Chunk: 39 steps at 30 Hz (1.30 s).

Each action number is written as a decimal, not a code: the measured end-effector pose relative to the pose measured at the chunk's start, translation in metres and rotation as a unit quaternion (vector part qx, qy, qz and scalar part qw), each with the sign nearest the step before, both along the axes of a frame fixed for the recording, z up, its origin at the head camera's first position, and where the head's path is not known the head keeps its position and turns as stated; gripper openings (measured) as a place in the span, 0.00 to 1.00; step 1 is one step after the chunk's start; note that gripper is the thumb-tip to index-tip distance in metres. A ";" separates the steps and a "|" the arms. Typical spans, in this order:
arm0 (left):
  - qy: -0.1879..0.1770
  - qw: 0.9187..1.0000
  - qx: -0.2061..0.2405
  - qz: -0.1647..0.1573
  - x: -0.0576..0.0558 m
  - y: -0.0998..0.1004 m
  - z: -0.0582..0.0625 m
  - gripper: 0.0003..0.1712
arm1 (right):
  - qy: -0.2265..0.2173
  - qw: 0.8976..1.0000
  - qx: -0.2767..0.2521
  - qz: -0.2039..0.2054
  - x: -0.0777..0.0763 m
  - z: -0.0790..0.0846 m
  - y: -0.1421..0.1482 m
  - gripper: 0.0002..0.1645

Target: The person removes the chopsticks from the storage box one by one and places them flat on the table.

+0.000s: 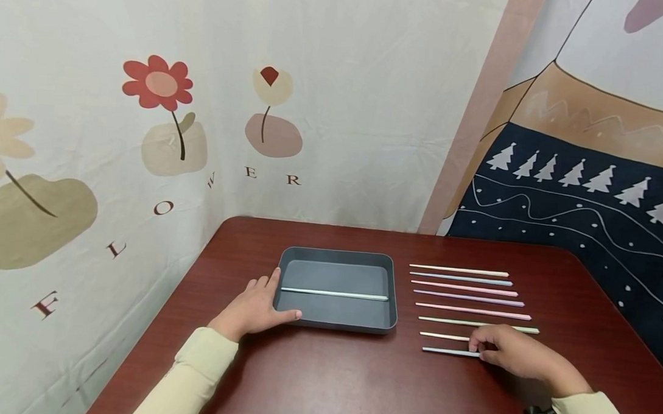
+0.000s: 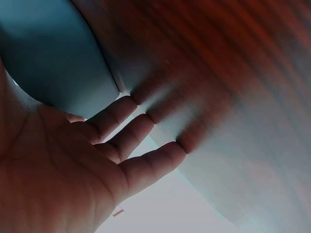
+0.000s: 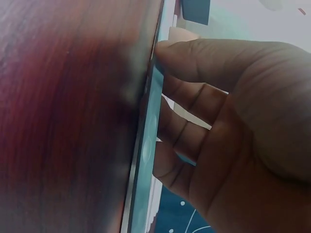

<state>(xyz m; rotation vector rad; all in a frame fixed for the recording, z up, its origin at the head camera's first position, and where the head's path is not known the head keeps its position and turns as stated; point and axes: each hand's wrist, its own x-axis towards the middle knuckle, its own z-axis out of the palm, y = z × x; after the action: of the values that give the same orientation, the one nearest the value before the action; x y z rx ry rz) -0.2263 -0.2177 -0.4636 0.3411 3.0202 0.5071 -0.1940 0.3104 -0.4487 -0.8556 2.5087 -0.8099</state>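
A grey rectangular tray (image 1: 335,271) stands on the table, and one pale chopstick (image 1: 334,294) lies lengthwise in it. My left hand (image 1: 253,311) rests at the tray's left side, fingers extended along the wall and thumb at the near corner. In the left wrist view its fingers look straight, beside the tray's dark wall. My right hand (image 1: 510,351) pinches the nearest chopstick in the row, a light blue one (image 1: 448,352), between thumb and fingers. The right wrist view shows this blue chopstick (image 3: 148,141) close along the table, the thumb on its near side.
Several more pastel chopsticks lie in parallel right of the tray, among them a purple one (image 1: 468,297), a pink one (image 1: 473,311) and a green one (image 1: 448,321). The brown table (image 1: 325,377) meets a printed curtain (image 1: 357,110) at its back edge.
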 end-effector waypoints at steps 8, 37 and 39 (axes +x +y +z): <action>-0.001 1.000 0.001 -0.001 0.001 -0.001 0.000 0.73 | 0.026 1.000 0.004 0.008 0.001 -0.003 -0.001 0.14; -0.005 1.000 0.006 0.001 0.002 0.000 0.001 0.73 | 0.074 0.996 0.024 -0.031 -0.006 0.016 -0.015 0.09; -0.008 1.000 0.006 0.001 0.002 0.000 0.001 0.73 | 0.073 0.997 0.020 -0.033 -0.009 0.019 -0.020 0.08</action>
<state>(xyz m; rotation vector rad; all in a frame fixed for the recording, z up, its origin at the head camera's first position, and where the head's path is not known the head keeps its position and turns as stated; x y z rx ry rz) -0.2247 -0.2174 -0.4623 0.3337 3.0042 0.5263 -0.2034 0.2907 -0.4301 -0.8511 2.6850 -0.7384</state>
